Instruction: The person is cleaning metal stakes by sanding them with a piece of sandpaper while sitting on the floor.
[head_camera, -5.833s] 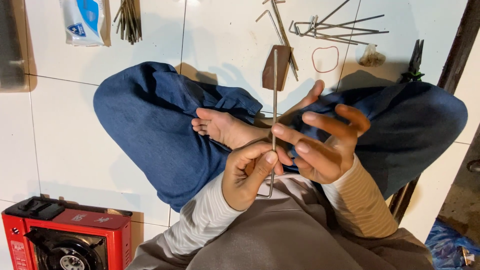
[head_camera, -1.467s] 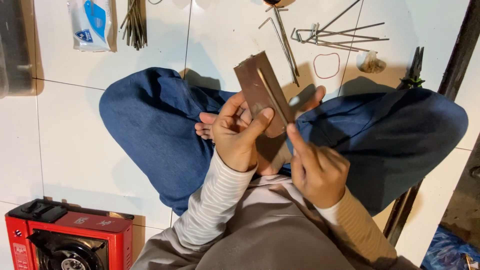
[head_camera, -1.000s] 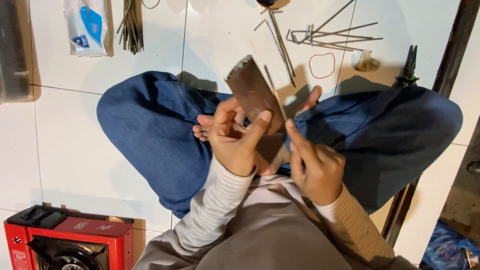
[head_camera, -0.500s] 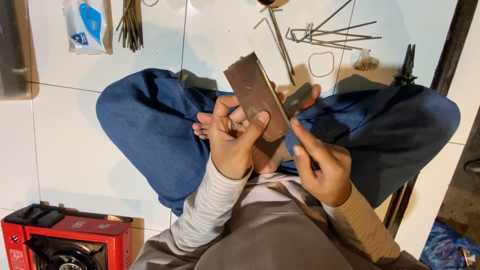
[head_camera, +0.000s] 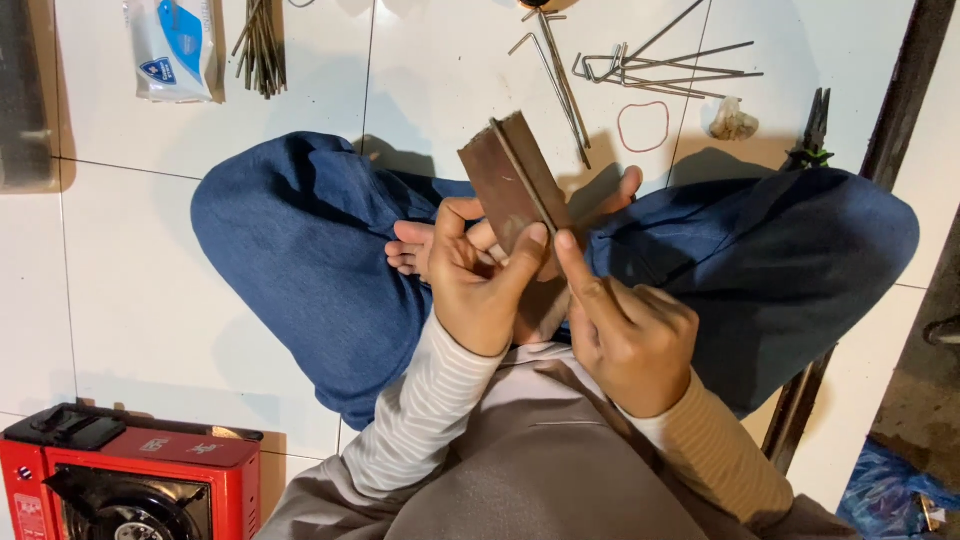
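I sit cross-legged on white floor tiles in blue trousers. My left hand grips a flat brown rectangular block and holds it tilted up above my feet. A thin metal rod lies along the block's face. My right hand holds the rod's lower end, with the forefinger stretched out along it and touching the block's lower edge.
Several bent metal rods lie on the tiles ahead, with a red rubber band, a pair of pliers, a bundle of thin sticks and a white and blue packet. A red portable gas stove stands at bottom left.
Several seconds ago I held only the upright rod and the block lay on the floor. Since then my left hand picked up the block, and the rod now rests against it.
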